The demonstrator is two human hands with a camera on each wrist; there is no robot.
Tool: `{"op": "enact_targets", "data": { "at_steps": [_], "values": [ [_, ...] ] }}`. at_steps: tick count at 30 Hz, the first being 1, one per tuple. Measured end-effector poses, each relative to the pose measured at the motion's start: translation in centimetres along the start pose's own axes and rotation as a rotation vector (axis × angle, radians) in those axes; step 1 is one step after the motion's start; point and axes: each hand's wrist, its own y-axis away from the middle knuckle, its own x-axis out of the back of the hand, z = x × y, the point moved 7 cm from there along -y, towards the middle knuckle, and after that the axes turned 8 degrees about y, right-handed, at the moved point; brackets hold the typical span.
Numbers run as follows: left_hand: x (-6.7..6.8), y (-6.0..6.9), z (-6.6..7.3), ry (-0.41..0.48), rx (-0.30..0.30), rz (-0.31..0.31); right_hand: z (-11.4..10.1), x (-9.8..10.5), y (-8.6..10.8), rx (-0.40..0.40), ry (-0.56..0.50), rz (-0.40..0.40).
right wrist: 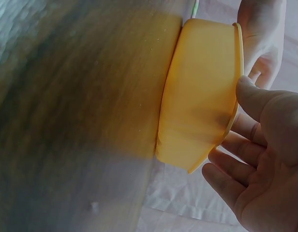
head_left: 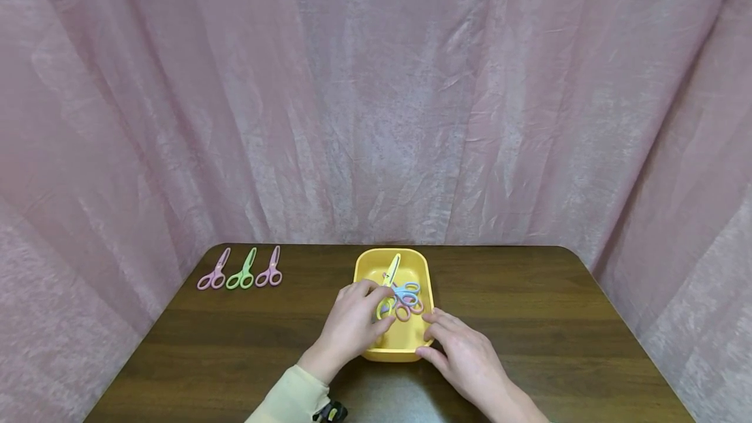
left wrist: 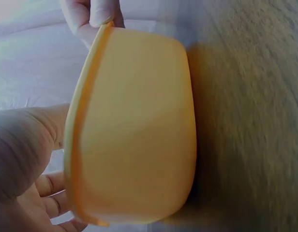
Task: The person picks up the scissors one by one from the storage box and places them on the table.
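Note:
A yellow tray point(head_left: 393, 356) stands at the middle of the table, with yellow scissors point(head_left: 394, 269), blue scissors point(head_left: 409, 288) and pink scissors point(head_left: 403, 313) overlapping inside. My left hand point(head_left: 351, 325) reaches over its left side, thumb and index finger apart on either side of the yellow scissors' handle; whether they touch it I cannot tell. In the left wrist view the tray wall point(left wrist: 134, 125) hides the scissors from the left hand point(left wrist: 23, 159). My right hand point(head_left: 467, 354) holds the tray's right rim; in the right wrist view, the thumb of that hand point(right wrist: 270, 145) rests on the rim point(right wrist: 239, 58).
Purple scissors point(head_left: 215, 277), green scissors point(head_left: 245, 274) and another purple pair point(head_left: 272, 271) lie in a row at the back left of the brown wooden table point(head_left: 529, 318). Pink curtains point(head_left: 399, 116) hang behind the table and at both sides.

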Motion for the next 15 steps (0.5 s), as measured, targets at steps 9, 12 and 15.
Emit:
{"op": "enact_targets", "data": {
  "at_steps": [9,12,15],
  "values": [
    [1.7,1.0,-1.2,-0.023,0.037,0.053,-0.1,0.0,0.0,0.002,0.001,0.008],
    [2.1,1.3,-1.4,-0.018,0.053,0.061,-0.1,0.0,0.0,0.000,0.005,0.005],
    [2.4,1.5,-1.6,-0.021,0.064,0.075,0.0,-0.1,0.0,0.000,0.008,0.003]
  ]
}}
